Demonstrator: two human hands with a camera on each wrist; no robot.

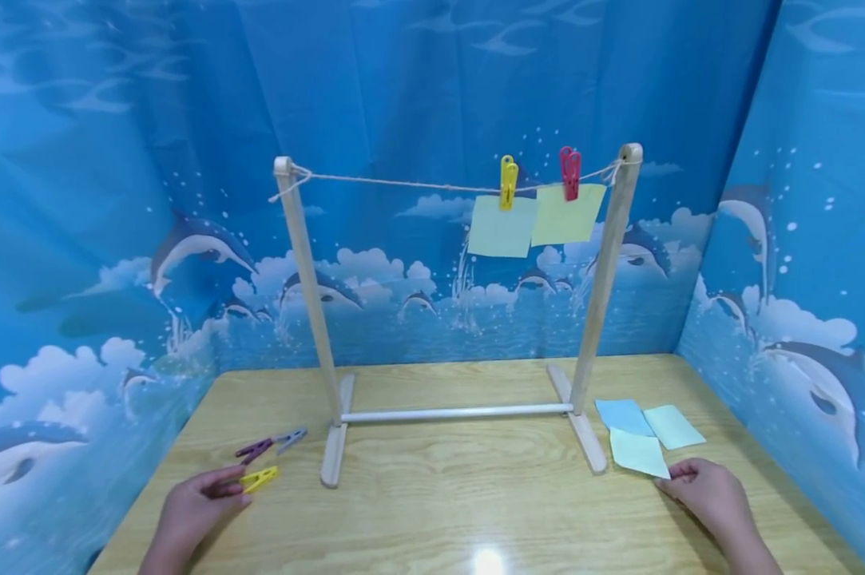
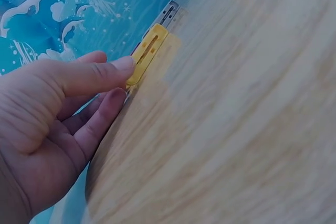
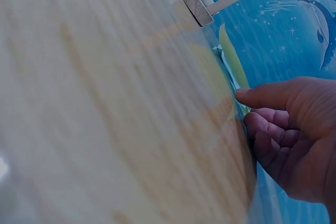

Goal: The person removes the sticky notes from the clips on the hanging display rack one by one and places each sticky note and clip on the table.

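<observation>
Low over the table's left side, my left hand [image 1: 200, 507] pinches a yellow clothespin [image 1: 259, 479] between thumb and fingers; the left wrist view shows the thumb on its end. A purple clothespin [image 1: 255, 450] and a grey clothespin [image 1: 291, 439] lie just beyond it. At the right, my right hand [image 1: 708, 491] pinches the near corner of a pale yellow-green paper sheet [image 1: 636, 452]. That sheet overlaps a blue paper sheet [image 1: 624, 416], and a pale green paper sheet [image 1: 673, 427] lies beside them. In the right wrist view the held sheet [image 3: 233, 59] curves upward.
A wooden stand [image 1: 456, 413] with two posts stands mid-table, a string [image 1: 396, 183] tied between its tops. On the string's right half, a yellow clothespin [image 1: 507, 184] and a red clothespin [image 1: 570, 172] hold two paper sheets. Blue dolphin-print curtains [image 1: 418, 96] enclose the table.
</observation>
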